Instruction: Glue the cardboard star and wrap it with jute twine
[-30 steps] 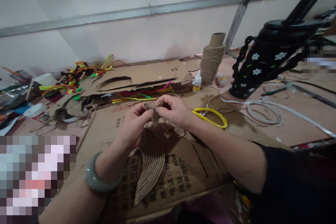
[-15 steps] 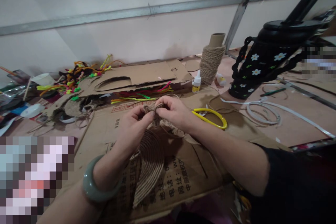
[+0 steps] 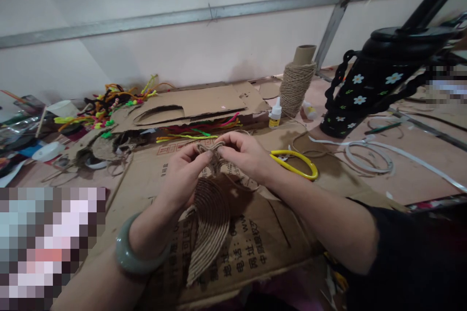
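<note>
My left hand (image 3: 182, 175) and my right hand (image 3: 244, 153) meet over a flattened cardboard box (image 3: 262, 243). Both pinch a small jute twine bow (image 3: 209, 148) between thumb and fingers. Below the bow hangs a curved, leaf-shaped piece covered in coiled jute twine (image 3: 209, 226), which rests against my left palm and the cardboard. A pale green bangle (image 3: 127, 252) sits on my left wrist.
Yellow-handled scissors (image 3: 295, 163) lie just right of my right hand. A spool of jute twine (image 3: 295, 86), a small glue bottle (image 3: 274, 115) and a black flowered bottle (image 3: 368, 82) stand behind. Coloured pipe cleaners (image 3: 109, 102) and cut cardboard (image 3: 197, 104) lie at the back left. White strips (image 3: 368, 158) curl at the right.
Both hands have stayed nearly in place, their fingers working slightly on the twine bow. The coiled piece shifted a little beneath them.
</note>
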Available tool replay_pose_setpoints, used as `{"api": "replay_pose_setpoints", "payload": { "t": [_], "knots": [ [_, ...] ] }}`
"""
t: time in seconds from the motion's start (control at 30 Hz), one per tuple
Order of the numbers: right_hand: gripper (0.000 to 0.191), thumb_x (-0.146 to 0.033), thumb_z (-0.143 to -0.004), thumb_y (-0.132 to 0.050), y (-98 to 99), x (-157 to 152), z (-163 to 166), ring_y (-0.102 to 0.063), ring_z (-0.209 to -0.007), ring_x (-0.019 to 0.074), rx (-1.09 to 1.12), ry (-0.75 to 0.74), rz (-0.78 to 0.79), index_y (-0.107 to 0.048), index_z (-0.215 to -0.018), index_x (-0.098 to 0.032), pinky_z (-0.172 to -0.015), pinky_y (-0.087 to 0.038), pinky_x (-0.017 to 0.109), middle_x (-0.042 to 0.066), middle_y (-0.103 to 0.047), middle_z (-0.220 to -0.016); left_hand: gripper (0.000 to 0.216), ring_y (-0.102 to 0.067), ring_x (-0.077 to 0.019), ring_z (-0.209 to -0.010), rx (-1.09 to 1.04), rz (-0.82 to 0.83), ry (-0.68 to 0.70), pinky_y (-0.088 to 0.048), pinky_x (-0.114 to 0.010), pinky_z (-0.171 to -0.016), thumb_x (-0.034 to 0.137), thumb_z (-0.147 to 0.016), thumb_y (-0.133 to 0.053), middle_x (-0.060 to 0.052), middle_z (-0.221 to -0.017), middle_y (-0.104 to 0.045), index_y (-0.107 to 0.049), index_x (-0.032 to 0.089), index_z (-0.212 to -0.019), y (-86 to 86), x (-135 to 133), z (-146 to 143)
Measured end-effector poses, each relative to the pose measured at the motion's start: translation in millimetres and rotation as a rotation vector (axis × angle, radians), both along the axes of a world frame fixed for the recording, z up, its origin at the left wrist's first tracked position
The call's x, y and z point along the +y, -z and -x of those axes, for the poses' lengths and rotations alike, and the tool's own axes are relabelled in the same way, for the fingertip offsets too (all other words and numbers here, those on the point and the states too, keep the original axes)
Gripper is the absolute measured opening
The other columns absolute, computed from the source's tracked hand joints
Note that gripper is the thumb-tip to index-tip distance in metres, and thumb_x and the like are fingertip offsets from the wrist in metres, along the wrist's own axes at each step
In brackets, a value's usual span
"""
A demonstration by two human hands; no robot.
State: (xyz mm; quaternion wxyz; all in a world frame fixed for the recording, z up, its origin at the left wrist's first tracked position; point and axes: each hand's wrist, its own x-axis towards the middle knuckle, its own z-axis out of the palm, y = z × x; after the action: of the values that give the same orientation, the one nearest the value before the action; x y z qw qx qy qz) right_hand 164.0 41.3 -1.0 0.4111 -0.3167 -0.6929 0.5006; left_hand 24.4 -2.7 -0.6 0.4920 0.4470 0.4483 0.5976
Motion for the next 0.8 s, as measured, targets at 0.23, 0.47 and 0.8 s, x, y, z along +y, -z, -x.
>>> {"api": "replay_pose_setpoints", "payload": {
  "t": [0.23,0.47,0.8],
  "knots": [
    [0.010,-0.021,-0.069,-0.049,2.0,0.3,0.7,-0.047,-0.061,0.0095,-0.064,0.091,-0.050,-0.056,-0.074,-0.016,-0.059,-0.038,0.025,-0.002,-0.056,-0.066,0.005,-0.052,-0.0084,-0.062,0.046,-0.006,-0.003,-0.041,-0.020,-0.063,0.018,-0.070,-0.069,0.003,-0.065,-0.063,-0.066,0.016,-0.067,4.1,0.8,0.7],
    [0.011,-0.024,-0.069,-0.049,2.8,3.1,1.2,-0.046,-0.061,0.0098,-0.065,0.067,-0.017,-0.056,-0.074,-0.016,-0.058,-0.037,0.025,-0.002,-0.054,-0.066,0.004,-0.053,-0.0094,-0.062,0.053,-0.016,0.027,-0.041,-0.021,-0.063,0.019,-0.071,-0.067,0.002,-0.065,-0.063,-0.067,0.017,-0.068,3.8,2.0,3.8],
    [0.007,-0.021,-0.068,-0.052,-1.3,1.2,-0.9,-0.042,-0.058,0.0089,-0.133,0.095,0.023,-0.055,-0.072,-0.017,-0.055,-0.033,0.024,-0.004,-0.050,-0.062,0.007,-0.056,-0.0102,-0.064,0.008,0.093,0.047,-0.043,-0.021,-0.060,0.024,-0.068,-0.070,0.000,-0.069,-0.066,-0.070,0.017,-0.069,2.5,2.3,4.5]
  ]
}}
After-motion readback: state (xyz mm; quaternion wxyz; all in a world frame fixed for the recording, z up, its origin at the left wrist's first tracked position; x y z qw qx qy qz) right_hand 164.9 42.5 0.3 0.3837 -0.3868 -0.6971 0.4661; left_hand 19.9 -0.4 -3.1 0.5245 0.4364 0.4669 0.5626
